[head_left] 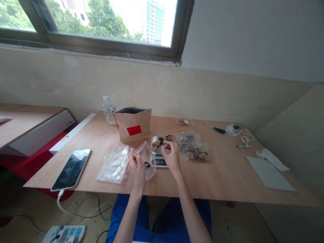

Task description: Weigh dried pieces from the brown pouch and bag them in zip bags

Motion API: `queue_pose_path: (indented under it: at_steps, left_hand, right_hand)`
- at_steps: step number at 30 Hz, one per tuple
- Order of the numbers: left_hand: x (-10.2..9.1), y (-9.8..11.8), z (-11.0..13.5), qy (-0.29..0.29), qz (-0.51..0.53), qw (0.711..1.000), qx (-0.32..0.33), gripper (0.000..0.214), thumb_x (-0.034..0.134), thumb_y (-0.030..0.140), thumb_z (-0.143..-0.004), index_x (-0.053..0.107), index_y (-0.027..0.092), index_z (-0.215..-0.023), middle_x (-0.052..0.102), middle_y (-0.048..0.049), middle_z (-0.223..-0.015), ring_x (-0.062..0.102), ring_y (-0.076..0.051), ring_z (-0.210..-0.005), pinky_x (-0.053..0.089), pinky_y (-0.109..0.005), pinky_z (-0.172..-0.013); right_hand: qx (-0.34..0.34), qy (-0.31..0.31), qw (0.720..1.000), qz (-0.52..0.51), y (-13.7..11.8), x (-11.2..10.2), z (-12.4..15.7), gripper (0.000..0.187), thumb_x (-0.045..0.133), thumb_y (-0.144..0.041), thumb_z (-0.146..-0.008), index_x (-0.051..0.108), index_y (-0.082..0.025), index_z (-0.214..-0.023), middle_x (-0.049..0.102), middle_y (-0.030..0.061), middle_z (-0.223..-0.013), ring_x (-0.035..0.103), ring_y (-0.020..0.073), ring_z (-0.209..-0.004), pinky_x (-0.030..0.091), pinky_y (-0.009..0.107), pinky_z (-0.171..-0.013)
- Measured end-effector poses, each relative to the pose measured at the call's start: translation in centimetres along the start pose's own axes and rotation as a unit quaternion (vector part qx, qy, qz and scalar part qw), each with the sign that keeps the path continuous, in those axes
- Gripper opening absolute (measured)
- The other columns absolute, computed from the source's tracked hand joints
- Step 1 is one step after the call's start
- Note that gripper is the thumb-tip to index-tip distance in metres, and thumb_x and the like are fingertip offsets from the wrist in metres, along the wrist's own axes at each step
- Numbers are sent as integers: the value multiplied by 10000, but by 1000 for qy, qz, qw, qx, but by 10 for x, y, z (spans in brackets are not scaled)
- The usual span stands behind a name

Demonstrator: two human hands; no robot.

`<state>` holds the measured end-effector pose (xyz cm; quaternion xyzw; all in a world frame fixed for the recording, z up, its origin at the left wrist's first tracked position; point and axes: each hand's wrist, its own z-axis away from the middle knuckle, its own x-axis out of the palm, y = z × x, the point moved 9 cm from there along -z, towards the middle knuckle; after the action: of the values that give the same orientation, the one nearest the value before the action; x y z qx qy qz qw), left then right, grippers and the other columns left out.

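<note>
My left hand (137, 168) is closed on the rim of a small clear zip bag (150, 170), whose mouth gapes toward the scale. A dark brown piece (147, 164) shows inside the bag. On the small digital scale (160, 158), dried brown slices (156, 145) lie on the plate. Over the scale's right side, my right hand (172, 158) has thumb and fingers pinched at a dried brown slice, mostly covered by the fingers. Beneath and left of my left hand lies a stack of empty clear zip bags (114, 166).
Behind stands an open kraft pouch (132, 125) with a red label, beside a water bottle (108, 110). Filled zip bags (195, 152) lie right of the scale. A phone (72, 169) is at left; a screwdriver (216, 129), white camera (233, 129) and paper (270, 174) are at right.
</note>
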<state>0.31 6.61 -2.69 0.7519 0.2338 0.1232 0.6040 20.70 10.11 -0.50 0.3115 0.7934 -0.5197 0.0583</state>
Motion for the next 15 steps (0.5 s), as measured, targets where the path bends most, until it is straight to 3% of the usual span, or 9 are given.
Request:
queue_pose_path:
  at_steps: [4,6,9,12,15]
  left_hand:
    - [4,2,2,-18,-7,999,-29,206,405,361,-892,424,215,-748,439,46,-628,452,-147,-590,352,-271,-615]
    - [6,2,3,-22,-3,999,-36,216,401,385,-889,429,213,-761,446,43,-638,452,-146,-585,352,-271,-605]
    - [7,1,5,-26,6,998,-48,218,392,390,-886,431,212,-764,460,34,-656,472,-150,-602,367,-271,-603]
    - [7,-4,4,-23,22,998,-60,215,409,399,-875,439,210,-776,491,23,-702,510,-160,-668,396,-277,-639]
    - [4,-15,3,-16,29,995,-92,205,418,396,-866,442,210,-784,486,34,-685,490,-148,-613,395,-274,-606]
  right_hand:
    - [72,-75,979,-176,-40,5,6,245,538,-337,-832,611,-188,-1013,590,54,-959,574,162,-839,482,288,-756]
    - [82,-118,973,-182,-54,14,12,237,573,-277,-796,616,-195,-1014,578,55,-1000,585,160,-861,495,286,-760]
    - [57,-146,979,-131,-66,26,21,295,552,-128,-749,620,-211,-1024,561,61,-1069,568,174,-999,468,327,-899]
    - [21,-184,972,-145,-74,39,30,319,498,-113,-792,609,-226,-1068,569,58,-1129,540,166,-1096,447,326,-960]
    - [0,-147,974,-172,-71,35,23,262,418,-163,-868,614,-212,-1035,589,61,-1089,575,150,-1029,503,288,-874]
